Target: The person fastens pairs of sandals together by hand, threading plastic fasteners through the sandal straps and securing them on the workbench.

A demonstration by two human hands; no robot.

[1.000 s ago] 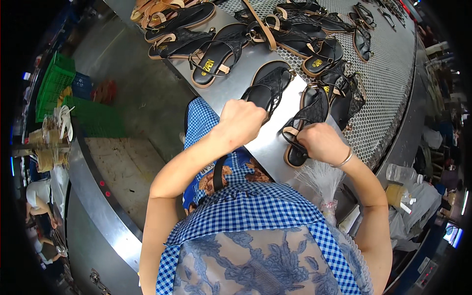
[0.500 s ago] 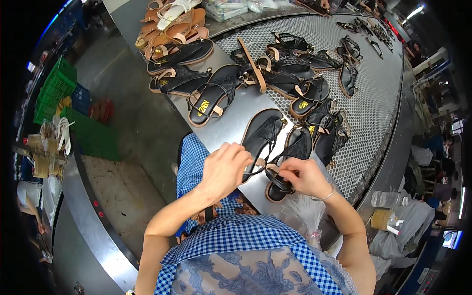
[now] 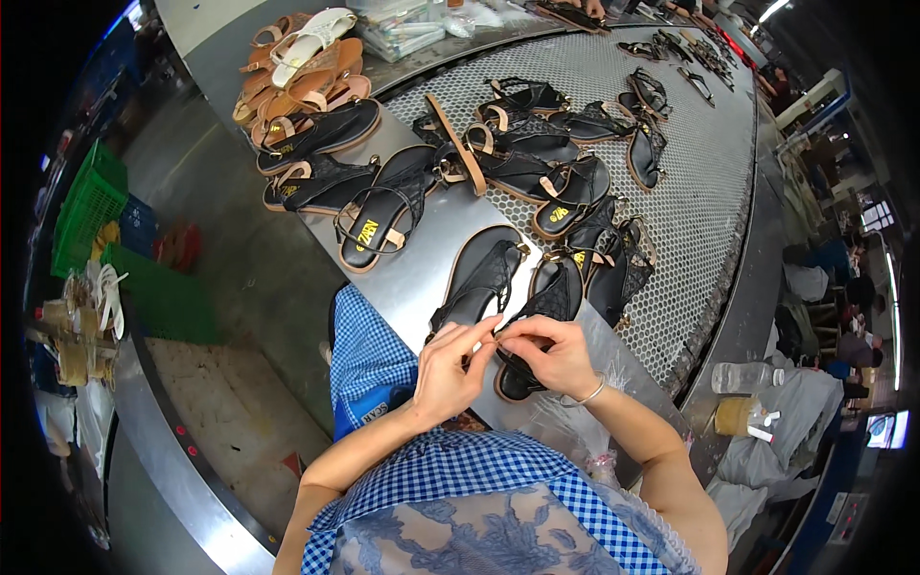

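Two black sandals lie side by side on the metal table edge before me: a left sandal (image 3: 482,273) and a right sandal (image 3: 558,286). Above their heel ends, my left hand (image 3: 452,372) and my right hand (image 3: 556,356) meet fingertip to fingertip. Each hand is closed in a pinch. What sits between the fingertips is too small to make out; the sandals' ankle straps run close by and are partly covered by my fingers. A bundle of thin clear plastic strands (image 3: 586,417) lies beside my right wrist.
More black sandals (image 3: 388,206) lie beyond, some on a perforated conveyor surface (image 3: 704,192). Brown and white sandals (image 3: 311,57) are piled at the far left. A clear bottle (image 3: 743,378) stands at the right. Green crates (image 3: 91,206) are on the left; other people work farther off.
My hands have come together; earlier they were apart, each at a sandal's strap. My right hand has moved left, and my left hand slightly nearer me. The view has shifted a little.
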